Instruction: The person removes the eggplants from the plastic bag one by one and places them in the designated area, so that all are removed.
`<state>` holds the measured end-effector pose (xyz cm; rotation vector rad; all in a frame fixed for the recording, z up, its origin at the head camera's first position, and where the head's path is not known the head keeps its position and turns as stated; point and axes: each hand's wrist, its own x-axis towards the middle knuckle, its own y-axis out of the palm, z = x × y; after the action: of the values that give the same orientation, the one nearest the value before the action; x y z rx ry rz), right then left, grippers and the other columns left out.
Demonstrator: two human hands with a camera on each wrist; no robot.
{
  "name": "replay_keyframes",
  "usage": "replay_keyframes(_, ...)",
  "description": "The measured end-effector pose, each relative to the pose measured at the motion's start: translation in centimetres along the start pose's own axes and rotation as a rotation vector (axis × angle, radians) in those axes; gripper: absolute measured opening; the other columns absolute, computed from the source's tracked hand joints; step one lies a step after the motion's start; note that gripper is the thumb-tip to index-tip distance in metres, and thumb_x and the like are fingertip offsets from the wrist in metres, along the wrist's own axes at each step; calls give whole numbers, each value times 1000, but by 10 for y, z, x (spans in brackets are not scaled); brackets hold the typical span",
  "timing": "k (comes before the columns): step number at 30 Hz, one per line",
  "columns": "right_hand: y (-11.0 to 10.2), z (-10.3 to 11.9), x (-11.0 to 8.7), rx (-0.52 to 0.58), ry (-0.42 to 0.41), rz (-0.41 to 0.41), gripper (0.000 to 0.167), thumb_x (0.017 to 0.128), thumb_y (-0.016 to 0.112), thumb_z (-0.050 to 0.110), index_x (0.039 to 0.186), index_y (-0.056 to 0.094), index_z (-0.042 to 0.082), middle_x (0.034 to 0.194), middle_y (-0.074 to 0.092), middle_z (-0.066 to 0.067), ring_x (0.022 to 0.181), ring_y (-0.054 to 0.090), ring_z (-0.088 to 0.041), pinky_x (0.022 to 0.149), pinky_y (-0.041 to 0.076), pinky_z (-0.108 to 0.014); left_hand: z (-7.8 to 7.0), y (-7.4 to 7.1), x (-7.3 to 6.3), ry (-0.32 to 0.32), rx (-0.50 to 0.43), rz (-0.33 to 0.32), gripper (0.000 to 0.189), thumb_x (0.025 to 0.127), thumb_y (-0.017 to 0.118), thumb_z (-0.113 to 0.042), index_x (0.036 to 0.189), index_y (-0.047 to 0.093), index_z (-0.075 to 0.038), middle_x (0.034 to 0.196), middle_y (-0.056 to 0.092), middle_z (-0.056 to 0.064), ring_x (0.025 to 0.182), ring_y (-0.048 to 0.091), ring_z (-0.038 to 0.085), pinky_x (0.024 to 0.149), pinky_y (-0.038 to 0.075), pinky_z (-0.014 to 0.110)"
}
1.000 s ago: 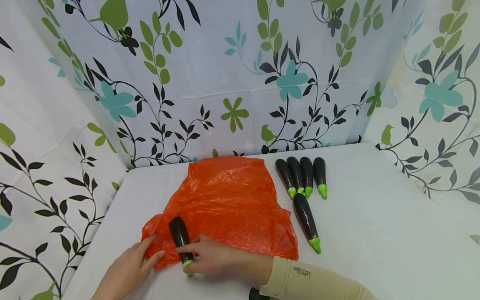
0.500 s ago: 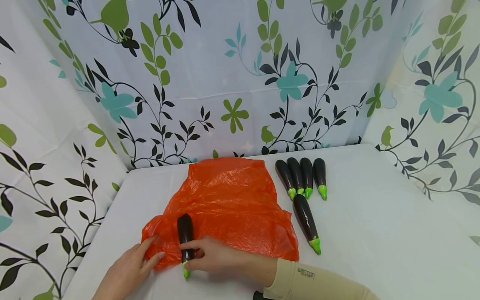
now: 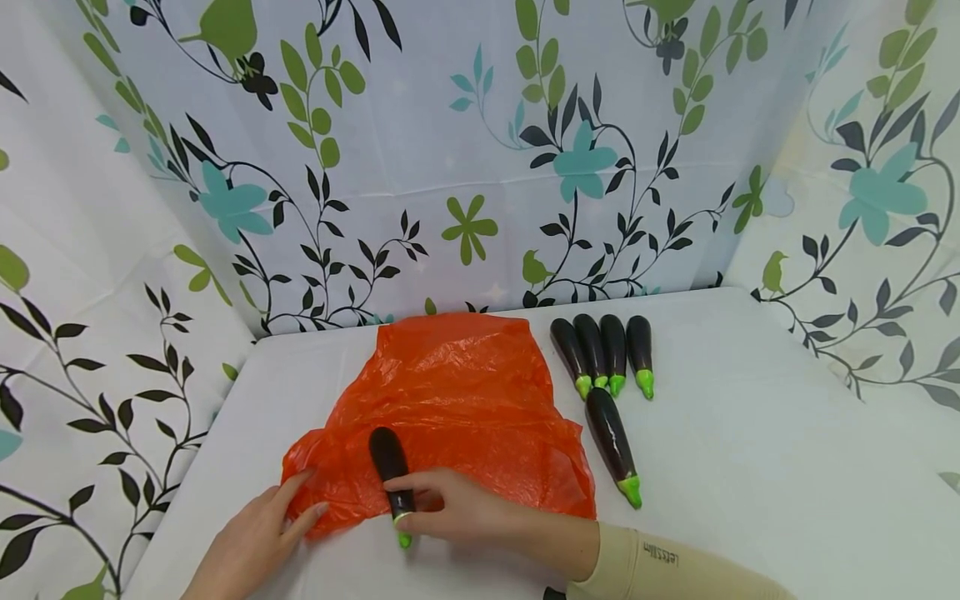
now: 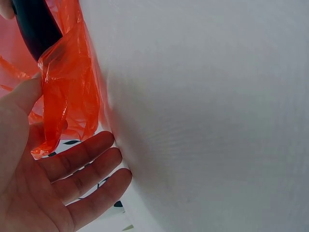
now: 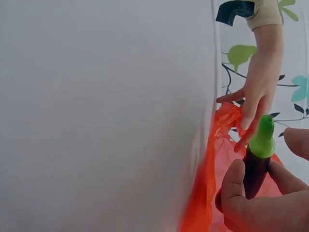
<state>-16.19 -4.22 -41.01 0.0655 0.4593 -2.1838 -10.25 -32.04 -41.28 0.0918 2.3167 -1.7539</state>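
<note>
My right hand (image 3: 457, 504) pinches an eggplant (image 3: 387, 454) near its green stem end, over the front of an orange-red plastic bag (image 3: 465, 375). The right wrist view shows the stem (image 5: 263, 137) pointing up between thumb and fingers. At the bag's front left corner, my left hand (image 3: 251, 533) pinches the thin film between thumb and forefinger. Its other fingers (image 4: 91, 174) are spread out in the left wrist view, beside the crumpled film (image 4: 72, 92). The dark body of the eggplant (image 4: 36, 26) shows there behind the film.
Several eggplants (image 3: 613, 350) lie side by side at the back right of the white table (image 3: 750, 467). One more eggplant (image 3: 611, 442) lies in front of them, right of the bag. A patterned curtain (image 3: 480, 167) surrounds the table.
My right hand has shifted to the right with the eggplant, whose tilt has changed slightly. My left hand has stayed at the bag's corner.
</note>
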Motion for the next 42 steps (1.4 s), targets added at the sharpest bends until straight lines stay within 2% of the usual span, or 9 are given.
replay_keyframes(4,-5,1,-9,-2,4,-11,42,91,71,27,132,62,30,120,60,11,100,60,-8,78,55,-31,0,0,0,8,4,-7,79,91,55,-61,141,47,0,118,61,21,102,60,39,86,50,62)
replay_keyframes(11,-14,2,-24,-19,-48,-5,39,90,71,24,129,65,29,111,59,13,99,59,-6,82,52,-25,0,0,-1,17,2,-21,77,92,56,-59,139,48,1,118,61,21,104,59,41,87,50,62)
replay_keyframes(23,-26,-4,-57,54,-144,-1,28,93,69,20,121,69,23,109,60,10,96,58,-8,86,51,-20,0,0,-2,17,0,-21,77,92,56,-59,140,48,1,119,61,21,105,59,41,87,50,62)
replay_keyframes(29,-33,-5,-72,121,-153,13,26,95,66,19,120,69,22,108,62,5,96,61,-11,87,51,-20,0,0,-2,21,-6,-20,76,92,57,-58,140,48,1,121,61,21,107,58,42,88,49,62)
replay_keyframes(35,-38,-4,-84,108,-160,5,23,94,67,17,117,70,22,104,64,5,94,61,-10,86,52,-19,0,0,-1,26,-3,-23,75,92,58,-57,140,48,0,119,62,20,105,59,40,88,50,61)
replay_keyframes(42,-43,1,-99,112,-161,17,25,95,66,17,119,66,24,112,60,3,97,61,-12,88,51,-20,0,0,-1,16,-9,-9,77,91,58,-59,140,48,-1,117,62,18,103,59,38,87,50,61)
